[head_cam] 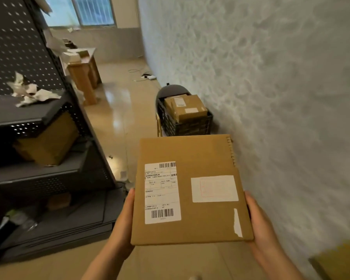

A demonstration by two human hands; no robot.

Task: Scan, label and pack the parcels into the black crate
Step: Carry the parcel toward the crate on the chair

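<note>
Glossy floor (117, 118) is stretching toward the black crate (182, 122) mid-frame, already holding parcels. I'm carrying the flat cardboard parcel (190, 188) at lower centre, left hand (123, 217) and right hand (259, 221) pressing its side edges; whether their fingers curl underneath I cannot tell. It's looking stiff and light. Shelving (38, 138) is crowding the left.

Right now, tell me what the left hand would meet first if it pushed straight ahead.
Probably nothing near: the left hand, gripping the flat parcel, points along bare floor beside the shelving. The black crate sits right of that line; depth unclear.
</note>
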